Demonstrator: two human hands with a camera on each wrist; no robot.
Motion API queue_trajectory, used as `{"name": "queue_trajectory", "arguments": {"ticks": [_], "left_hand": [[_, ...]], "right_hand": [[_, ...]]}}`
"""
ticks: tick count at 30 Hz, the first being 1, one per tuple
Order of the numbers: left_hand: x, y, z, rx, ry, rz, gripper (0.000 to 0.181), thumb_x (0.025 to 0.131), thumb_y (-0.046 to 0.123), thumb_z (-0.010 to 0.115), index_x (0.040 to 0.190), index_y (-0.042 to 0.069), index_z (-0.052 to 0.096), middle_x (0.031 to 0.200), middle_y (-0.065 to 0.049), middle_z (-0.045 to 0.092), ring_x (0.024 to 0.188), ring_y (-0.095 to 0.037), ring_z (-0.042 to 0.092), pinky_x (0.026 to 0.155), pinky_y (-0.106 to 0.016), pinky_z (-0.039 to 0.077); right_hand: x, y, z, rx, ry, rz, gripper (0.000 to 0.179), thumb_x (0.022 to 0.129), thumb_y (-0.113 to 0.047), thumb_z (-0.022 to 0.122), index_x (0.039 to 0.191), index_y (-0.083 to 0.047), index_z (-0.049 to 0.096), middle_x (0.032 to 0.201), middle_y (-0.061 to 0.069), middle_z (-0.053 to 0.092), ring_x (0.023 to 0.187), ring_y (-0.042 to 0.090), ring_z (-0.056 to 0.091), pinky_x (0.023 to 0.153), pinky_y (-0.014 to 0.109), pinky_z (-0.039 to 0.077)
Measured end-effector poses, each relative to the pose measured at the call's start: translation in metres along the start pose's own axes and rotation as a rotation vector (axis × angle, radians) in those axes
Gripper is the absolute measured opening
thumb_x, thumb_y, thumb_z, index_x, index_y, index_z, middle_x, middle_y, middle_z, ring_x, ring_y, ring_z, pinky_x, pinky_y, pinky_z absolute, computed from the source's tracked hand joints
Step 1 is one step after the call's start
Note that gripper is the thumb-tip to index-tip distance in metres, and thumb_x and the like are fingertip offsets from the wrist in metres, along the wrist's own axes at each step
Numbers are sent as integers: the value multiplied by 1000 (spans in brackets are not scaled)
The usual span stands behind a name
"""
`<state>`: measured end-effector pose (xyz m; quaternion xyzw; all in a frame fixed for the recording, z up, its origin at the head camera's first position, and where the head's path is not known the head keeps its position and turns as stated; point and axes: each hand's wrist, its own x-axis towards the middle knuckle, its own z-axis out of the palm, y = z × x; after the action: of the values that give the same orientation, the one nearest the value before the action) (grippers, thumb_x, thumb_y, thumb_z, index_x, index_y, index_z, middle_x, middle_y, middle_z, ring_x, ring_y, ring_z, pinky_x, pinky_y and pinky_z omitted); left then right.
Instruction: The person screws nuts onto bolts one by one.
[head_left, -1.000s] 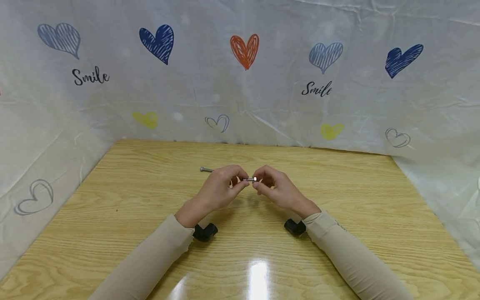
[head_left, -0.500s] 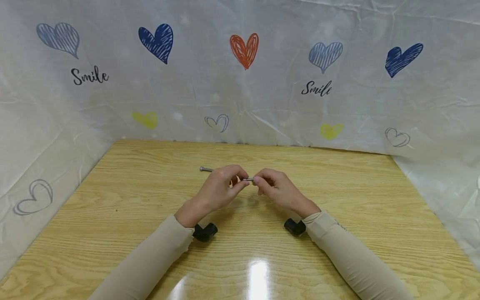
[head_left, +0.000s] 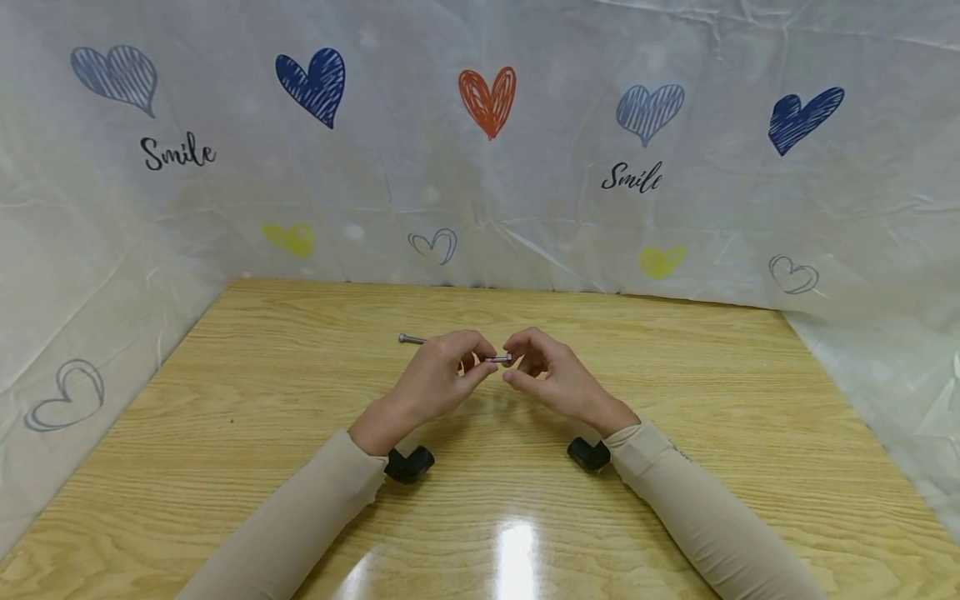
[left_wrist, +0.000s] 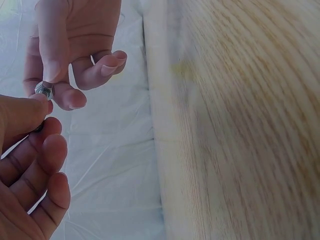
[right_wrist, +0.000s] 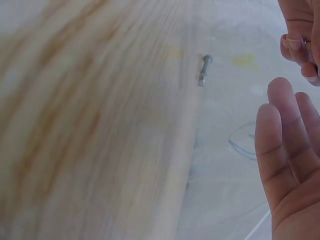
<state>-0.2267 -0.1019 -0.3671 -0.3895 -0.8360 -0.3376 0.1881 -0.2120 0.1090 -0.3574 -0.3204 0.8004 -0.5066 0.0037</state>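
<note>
Just above the table, my left hand (head_left: 442, 375) pinches a small metal bolt (head_left: 497, 359) between thumb and fingertips. The bolt lies about level, its free end pointing right. A hex nut (left_wrist: 44, 91) sits at that end, seen close in the left wrist view. My right hand (head_left: 558, 375) is around the nut end, with index finger above and thumb below. Its thumb stands apart from the nut, leaving a gap. The left fingers hide much of the bolt's shank.
Behind my left hand, another metal bolt (head_left: 410, 339) lies on the wooden table (head_left: 675, 358); the right wrist view shows a nut (right_wrist: 201, 80) on it. A white cloth (head_left: 555, 192) printed with hearts hangs along the back and sides.
The right thumb and index finger closed over the nut half a second ago and have since spread apart, uncovering it. The left hand keeps its hold on the bolt in the same place.
</note>
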Motion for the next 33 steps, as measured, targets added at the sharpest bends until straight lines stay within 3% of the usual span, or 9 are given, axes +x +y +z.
{"name": "queue_trajectory", "arguments": {"ticks": [8,17,24,33], "left_hand": [[0,0,0,6,-6,-4,7,87,8,71,90,12,66,83,3,63,64,-5,51,57,-22,45],[-1,0,-1,3,0,4,6,87,10,71,89,12,66,83,4,63,64,-5,51,56,-22,44],[-1,0,-1,5,-1,9,6,87,10,71,90,12,66,83,3,63,64,-5,51,57,-22,45],[-1,2,-2,6,-4,5,7,87,9,71,91,12,66,84,3,64,64,-6,52,58,-22,45]], "right_hand": [[0,1,0,14,-27,-4,17,97,-5,54,114,-2,57,98,17,62,79,37,64,60,30,49],[1,2,0,-6,-30,21,17,101,-13,51,107,-3,63,92,6,61,78,37,62,65,33,50],[3,28,2,0,-30,38,23,101,-26,51,117,-13,61,96,12,63,78,32,62,64,35,49],[-2,-2,0,0,-2,30,23,96,-11,59,118,-5,56,103,9,61,78,27,63,70,41,50]]}}
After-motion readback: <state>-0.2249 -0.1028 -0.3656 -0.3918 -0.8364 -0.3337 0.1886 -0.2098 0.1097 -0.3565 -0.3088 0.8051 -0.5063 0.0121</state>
